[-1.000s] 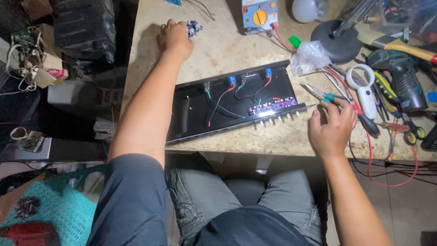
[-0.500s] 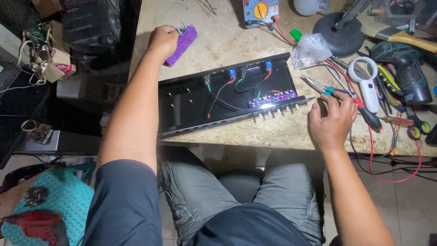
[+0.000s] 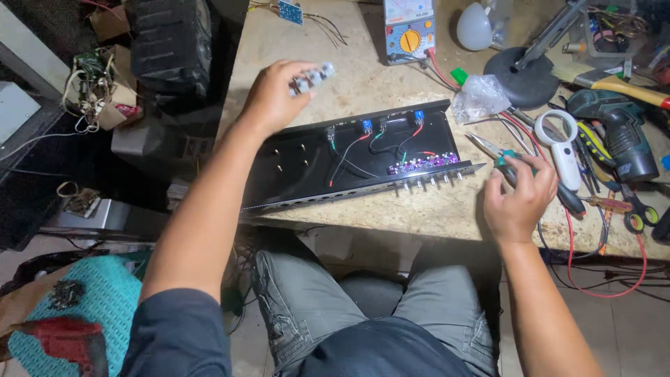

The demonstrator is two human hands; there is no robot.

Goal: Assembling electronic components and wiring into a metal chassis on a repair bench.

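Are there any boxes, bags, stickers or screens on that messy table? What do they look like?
Meter: top edge of the table, a boxy grey and blue case with a pale dial window and an orange knob.
Plastic bag: right of the black metal chassis, clear and crumpled.
Cardboard box: left, off the table, brown.

The person wears a dark blue short-sleeved shirt, its sleeve ending above the elbow. Both forearms are bare, and the left hand (image 3: 273, 98) and right hand (image 3: 518, 204) carry no gloves. The trousers are grey-green, creased and seamed.
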